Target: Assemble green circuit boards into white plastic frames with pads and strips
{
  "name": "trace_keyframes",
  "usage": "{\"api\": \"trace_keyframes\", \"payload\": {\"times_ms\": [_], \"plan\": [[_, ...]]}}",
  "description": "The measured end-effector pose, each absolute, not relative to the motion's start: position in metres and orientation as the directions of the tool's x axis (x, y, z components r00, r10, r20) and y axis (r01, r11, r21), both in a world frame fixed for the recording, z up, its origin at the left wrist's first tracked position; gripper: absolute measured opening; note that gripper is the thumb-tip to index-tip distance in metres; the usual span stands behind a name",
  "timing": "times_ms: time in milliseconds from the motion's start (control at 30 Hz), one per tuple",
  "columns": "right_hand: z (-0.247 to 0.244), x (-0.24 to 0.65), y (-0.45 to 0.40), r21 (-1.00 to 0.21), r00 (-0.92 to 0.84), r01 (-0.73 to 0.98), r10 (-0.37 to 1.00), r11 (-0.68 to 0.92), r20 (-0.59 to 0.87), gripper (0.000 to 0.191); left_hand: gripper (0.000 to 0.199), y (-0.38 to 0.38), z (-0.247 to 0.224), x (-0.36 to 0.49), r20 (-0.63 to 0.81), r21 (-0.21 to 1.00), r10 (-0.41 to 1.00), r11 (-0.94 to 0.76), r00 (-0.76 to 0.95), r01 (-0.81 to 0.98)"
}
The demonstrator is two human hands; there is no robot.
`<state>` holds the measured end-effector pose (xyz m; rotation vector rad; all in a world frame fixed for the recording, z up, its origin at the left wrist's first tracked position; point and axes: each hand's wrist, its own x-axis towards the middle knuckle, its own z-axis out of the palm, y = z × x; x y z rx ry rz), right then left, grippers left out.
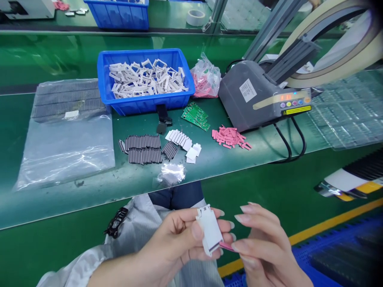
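Note:
My left hand (179, 235) grips a small white plastic case (210, 230), its thumb on the flat face and its fingers behind. My right hand (263, 247) pinches a thin pink strip (226, 246) between thumb and finger. The strip's far end touches the lower right corner of the case. Both hands are over my lap, in front of the bench edge. On the bench lie a pile of pink strips (229, 136), green circuit boards (196, 115), rows of dark flat pieces (143, 149) and white squares (193, 153).
A blue bin (146, 104) of white frames stands at the back, beside a bag of pink pieces (206, 77). A grey tape dispenser (251, 95) is on the right. A clear plastic bag (66, 147) covers the bench's left part.

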<state>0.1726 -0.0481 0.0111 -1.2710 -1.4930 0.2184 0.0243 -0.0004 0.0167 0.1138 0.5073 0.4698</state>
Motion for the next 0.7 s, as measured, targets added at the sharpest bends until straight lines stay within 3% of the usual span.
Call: {"api": "trace_keyframes", "payload": {"times_ms": [500,700], "plan": [[0.0105,0.1808,-0.0447,-0.728,0.082,0.54,0.835,0.422,0.545,0.017,0.031,0.0019,0.0216,0.0221,-0.483,0.224,0.431,0.902,0.762,-0.368],[0.0122,0.1793,-0.0456,-0.63,0.02,0.635,0.805,0.448,0.592,0.015,0.03,-0.001,0.0169,0.0228,-0.459,0.245,0.441,0.897,0.772,-0.367]]}}
